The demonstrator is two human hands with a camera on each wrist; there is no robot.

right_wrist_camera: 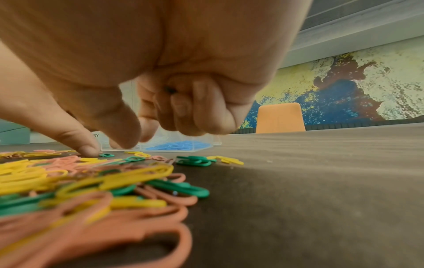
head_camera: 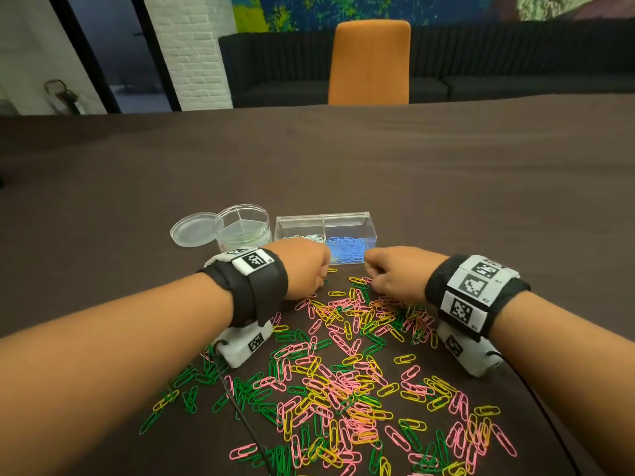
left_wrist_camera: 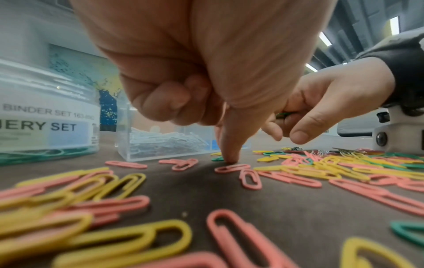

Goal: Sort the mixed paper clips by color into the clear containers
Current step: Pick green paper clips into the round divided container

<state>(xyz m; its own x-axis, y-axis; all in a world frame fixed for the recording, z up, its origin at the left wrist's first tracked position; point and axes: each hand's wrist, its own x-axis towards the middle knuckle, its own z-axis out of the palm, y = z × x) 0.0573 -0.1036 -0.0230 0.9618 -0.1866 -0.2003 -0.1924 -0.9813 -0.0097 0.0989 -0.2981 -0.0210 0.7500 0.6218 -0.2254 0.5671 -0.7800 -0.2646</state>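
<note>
A loose pile of pink, yellow and green paper clips (head_camera: 343, 372) covers the dark table in front of me. Behind it stands a clear two-part box (head_camera: 324, 219) with white clips (head_camera: 302, 238) left and blue clips (head_camera: 347, 250) right. A round divided container (head_camera: 242, 228) left of it has green clips (left_wrist_camera: 45, 153) at its bottom. My left hand (left_wrist_camera: 229, 157) has its fingers curled and one fingertip pressed on the table beside a green clip (left_wrist_camera: 217, 159). My right hand (head_camera: 391, 273) holds green clips (left_wrist_camera: 283, 114) in its curled fingers, and its thumb (right_wrist_camera: 87, 148) touches the table near another green clip (right_wrist_camera: 106, 155).
The round container's clear lid (head_camera: 193, 229) lies flat to its left. An orange chair (head_camera: 369, 61) stands at the far table edge, with a black sofa (head_camera: 275, 67) behind it. Thin black cables (head_camera: 240, 413) run from the wrist cameras across the clips. Bare tablecloth (head_camera: 481, 183) stretches beyond the containers.
</note>
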